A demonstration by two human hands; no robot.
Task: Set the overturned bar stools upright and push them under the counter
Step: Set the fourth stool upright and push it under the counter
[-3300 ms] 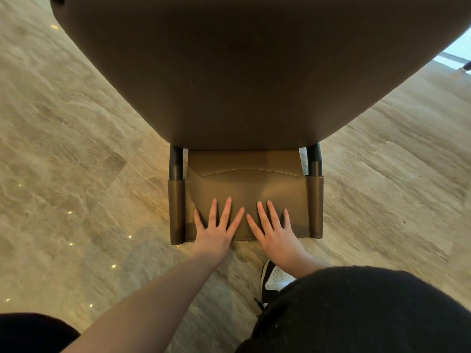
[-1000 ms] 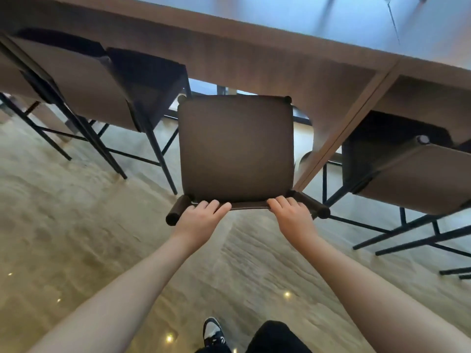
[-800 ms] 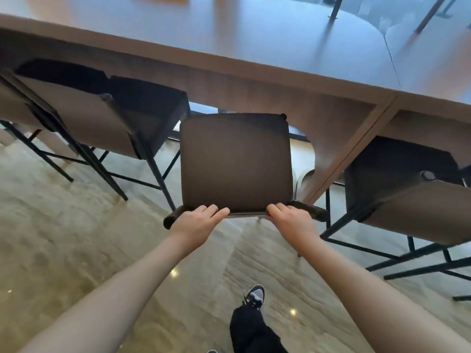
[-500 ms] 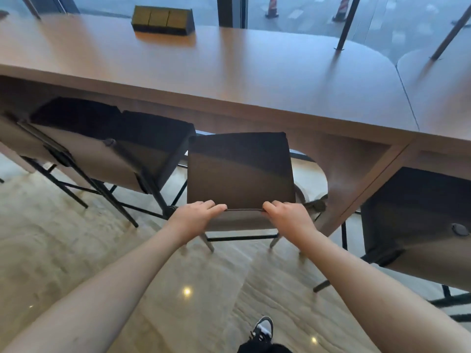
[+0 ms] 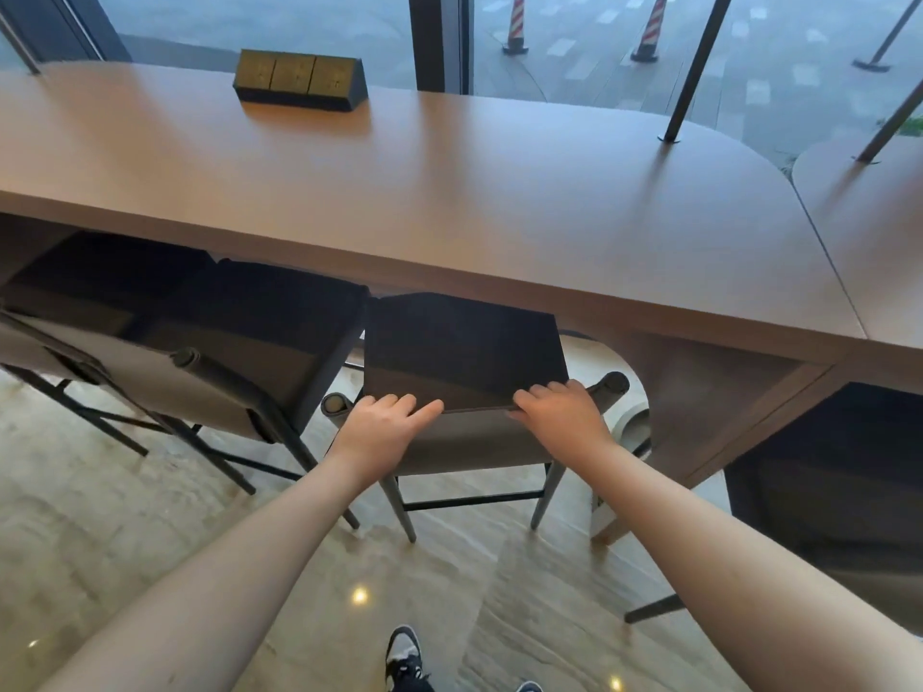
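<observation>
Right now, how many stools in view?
3: one on the left, the middle stool under both hands, one partly cut off at right. More may sit out of frame.

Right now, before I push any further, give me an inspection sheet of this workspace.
Surface: wooden counter, rounded right end; polished stone floor.
Job's things: middle bar stool upright, seat partly under the counter; neighbouring stool at left, another stool at right, both tucked under.
Clutter: black socket box on the counter.
Grippers: left hand and right hand hold the stool's backrest top, fingers curled over it.
Cables: nothing seen.
Surroundings: window behind, striped traffic cones outside.
</observation>
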